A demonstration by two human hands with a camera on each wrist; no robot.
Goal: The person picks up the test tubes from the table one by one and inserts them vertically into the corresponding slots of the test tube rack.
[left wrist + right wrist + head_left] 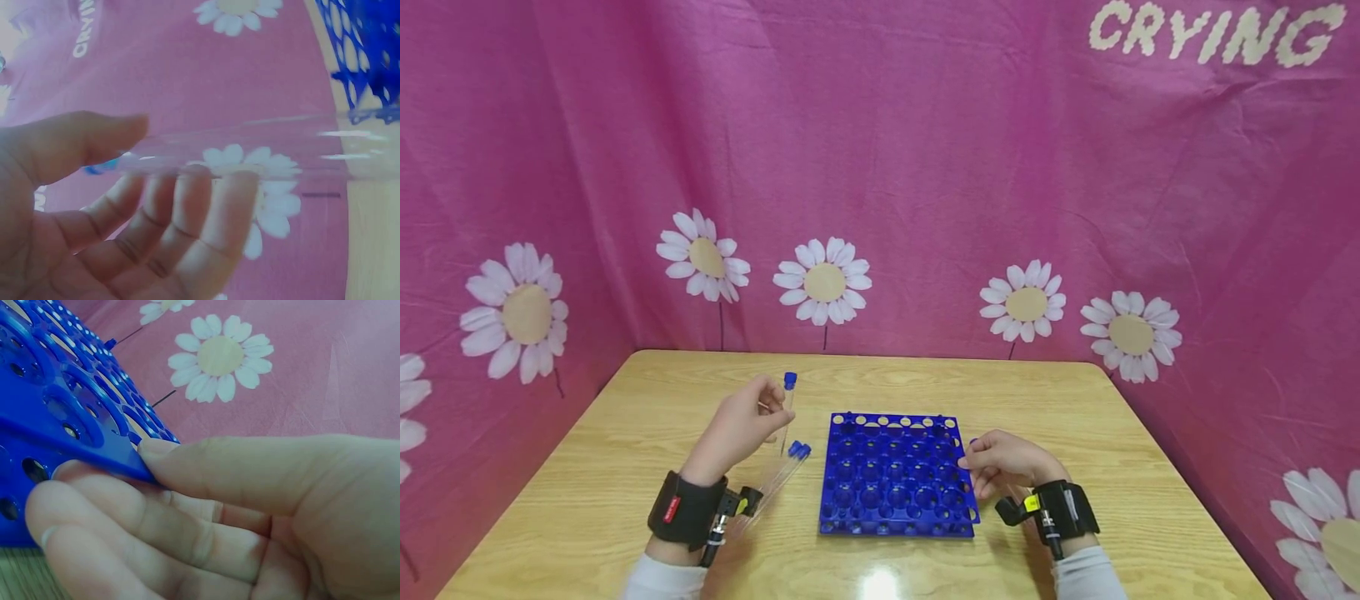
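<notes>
Blue test tube rack: stands on the wood-grain table between my two hands, its top pierced with rows of round holes.
Left hand: I pinch one clear test tube between thumb and curled fingers, to the left of the rack and apart from it.
Held tube: nearly upright, slightly tilted, its blue cap at the top, above my fingers.
Right hand: I grip the rack by its right edge, thumb on the upper side, fingers underneath.
Other tubes: two blue-capped test tubes lie side by side near my left wrist, caps pointing toward the rack.
Backdrop: pink cloth printed with white daisies.
</notes>
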